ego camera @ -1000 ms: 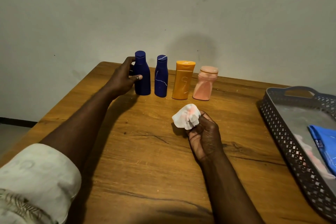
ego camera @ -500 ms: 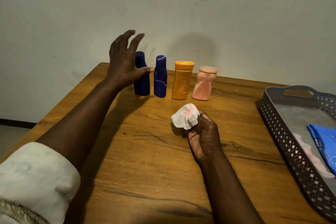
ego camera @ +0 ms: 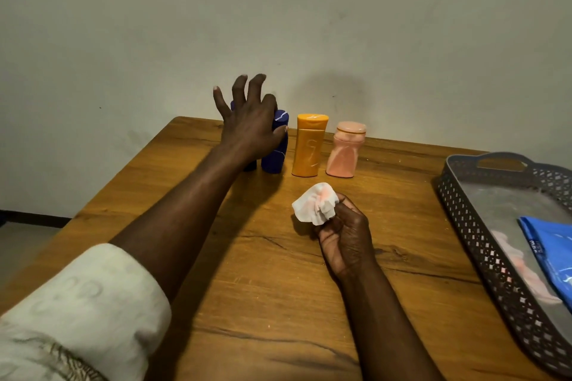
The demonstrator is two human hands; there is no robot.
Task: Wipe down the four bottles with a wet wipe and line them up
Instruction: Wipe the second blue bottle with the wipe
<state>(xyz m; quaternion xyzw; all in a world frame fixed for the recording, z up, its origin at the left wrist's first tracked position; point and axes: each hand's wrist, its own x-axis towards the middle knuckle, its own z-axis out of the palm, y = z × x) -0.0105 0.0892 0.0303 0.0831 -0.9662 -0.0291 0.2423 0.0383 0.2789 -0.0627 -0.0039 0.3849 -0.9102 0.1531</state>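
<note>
The four upright plastic bottles (ego camera: 297,145) stand far ahead — my spread, empty left hand (ego camera: 250,127) is nearest, while my right hand (ego camera: 343,235) squeezes the crumpled white wipe (ego camera: 314,202).

Far-left dark blue bottle (ego camera: 249,165) almost wholly hidden behind left hand (ego camera: 250,127); only sliver of cap and base visible. Second dark blue bottle (ego camera: 276,158) partly covered by same hand; contact with thumb unclear. Grey perforated tray (ego camera: 470,226) cut off by right edge. Blue packet (ego camera: 551,254) in tray cropped, print too small to read. Pale pink items beside it blurred, unidentifiable.
</note>
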